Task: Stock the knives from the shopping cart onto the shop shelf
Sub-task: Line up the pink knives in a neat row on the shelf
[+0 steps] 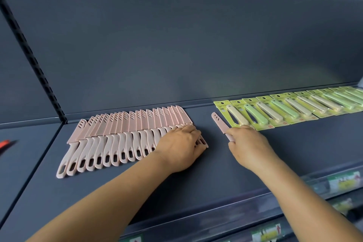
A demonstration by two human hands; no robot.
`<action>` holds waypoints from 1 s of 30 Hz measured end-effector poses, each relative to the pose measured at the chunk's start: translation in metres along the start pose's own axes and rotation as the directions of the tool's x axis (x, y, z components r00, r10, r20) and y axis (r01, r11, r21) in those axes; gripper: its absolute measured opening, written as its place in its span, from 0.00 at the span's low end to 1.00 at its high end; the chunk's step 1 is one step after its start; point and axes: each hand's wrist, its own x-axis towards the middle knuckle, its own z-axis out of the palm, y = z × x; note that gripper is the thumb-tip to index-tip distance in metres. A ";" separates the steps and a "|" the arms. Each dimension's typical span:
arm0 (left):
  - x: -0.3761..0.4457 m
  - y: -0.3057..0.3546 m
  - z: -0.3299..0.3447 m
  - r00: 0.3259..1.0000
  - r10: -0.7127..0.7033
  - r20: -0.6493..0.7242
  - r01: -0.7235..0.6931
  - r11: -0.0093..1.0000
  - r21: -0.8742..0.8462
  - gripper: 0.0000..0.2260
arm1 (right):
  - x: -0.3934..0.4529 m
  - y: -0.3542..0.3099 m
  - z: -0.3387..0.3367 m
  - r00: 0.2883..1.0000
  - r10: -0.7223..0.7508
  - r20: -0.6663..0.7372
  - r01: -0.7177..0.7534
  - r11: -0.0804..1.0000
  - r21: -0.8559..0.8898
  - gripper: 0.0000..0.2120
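Note:
A fanned row of several pink sheathed knives lies on the dark grey shelf, handles toward me. My left hand rests flat on the right end of that row, fingers laid over the last knives. My right hand grips the handle of one more pink knife, its sheathed blade pointing up and left, in the gap to the right of the row. The shopping cart is out of view.
A row of several green-carded folding knives runs along the shelf's right back. The shelf back panel rises behind. A red object lies on the neighbouring shelf at left. Price labels line the front rail.

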 end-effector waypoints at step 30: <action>-0.002 0.003 0.005 0.994 -0.060 -0.092 0.055 0.997 -0.048 0.18 | 0.046 -0.045 0.013 0.990 -0.108 0.085 0.059 0.892 0.448 0.09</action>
